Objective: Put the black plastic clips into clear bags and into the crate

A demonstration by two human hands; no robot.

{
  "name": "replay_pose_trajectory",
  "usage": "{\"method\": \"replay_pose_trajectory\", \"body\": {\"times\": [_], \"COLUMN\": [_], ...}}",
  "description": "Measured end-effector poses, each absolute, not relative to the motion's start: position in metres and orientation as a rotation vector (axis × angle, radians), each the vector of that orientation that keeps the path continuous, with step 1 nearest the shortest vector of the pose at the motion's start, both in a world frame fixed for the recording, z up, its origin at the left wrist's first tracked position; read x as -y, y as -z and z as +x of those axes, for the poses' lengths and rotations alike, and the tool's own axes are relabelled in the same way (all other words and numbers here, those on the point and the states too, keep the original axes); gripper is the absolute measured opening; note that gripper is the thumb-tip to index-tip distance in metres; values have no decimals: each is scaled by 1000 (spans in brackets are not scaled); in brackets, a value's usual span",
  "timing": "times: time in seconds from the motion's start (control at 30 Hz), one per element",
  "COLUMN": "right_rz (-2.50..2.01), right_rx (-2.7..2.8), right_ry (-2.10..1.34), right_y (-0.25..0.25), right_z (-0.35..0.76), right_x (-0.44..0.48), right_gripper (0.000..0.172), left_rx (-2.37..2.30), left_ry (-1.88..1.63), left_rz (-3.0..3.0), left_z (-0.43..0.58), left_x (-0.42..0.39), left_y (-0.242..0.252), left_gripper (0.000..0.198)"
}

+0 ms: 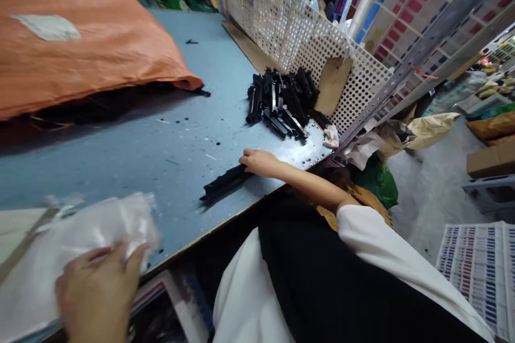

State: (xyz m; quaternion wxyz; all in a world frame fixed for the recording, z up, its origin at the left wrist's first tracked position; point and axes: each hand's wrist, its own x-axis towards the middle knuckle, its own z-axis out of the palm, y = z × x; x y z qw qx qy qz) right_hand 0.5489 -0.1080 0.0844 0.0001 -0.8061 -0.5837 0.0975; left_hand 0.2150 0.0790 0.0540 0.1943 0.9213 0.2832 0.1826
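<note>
1. Nearest the camera, my left hand (96, 292) is blurred at the bottom edge, its fingers closed on a crumpled clear plastic bag (84, 246). The bag spills off the frame to the left, so I can't see all of it.
2. My right hand (259, 162) rests on the blue-grey worktable (120, 171), curled around the end of one long black plastic part (225, 182). My fingers hide that end, and I can't tell whether a second part lies beneath it.
3. Beyond that hand is one heap of black plastic parts (279, 102), piled against a white perforated panel (289, 27). They overlap too much to count, though there are well over ten.
4. One small white rag (331, 136) lies just beside the heap, and one torn piece of cardboard (333, 84) sits against the panel. A few tiny black bits are scattered across the tabletop.
5. On the left of the table lies one orange woven sack (92, 48), cut off by the frame, with one pale patch (48, 27) on it. I can't read any writing there.
6. At lower right, one sheet printed with rows of coloured blocks (475, 278) is cut off by the frame. Its small print is unreadable, and I can't make out a brand anywhere.
</note>
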Motion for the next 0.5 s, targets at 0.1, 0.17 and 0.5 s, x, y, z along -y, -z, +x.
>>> {"method": "replay_pose_trajectory", "body": {"times": [0.1,0.17,0.5], "right_rz": [-2518,-2495,-1436], "right_rx": [1774,1682,700], "right_ry": [-353,-406,-1385], "right_y": [-83,-83,-60], "right_z": [546,546,516], "right_x": [113,115,79], "right_gripper": [18,17,23], "left_rx": [-1119,-1285,-1215], "left_ry": [-598,-512,-678], "left_rz": [2400,2243,1789], "left_z": [238,242,233], "left_x": [-77,-83,-95], "left_y": [-67,-66,-49], "left_gripper": [11,18,21]}}
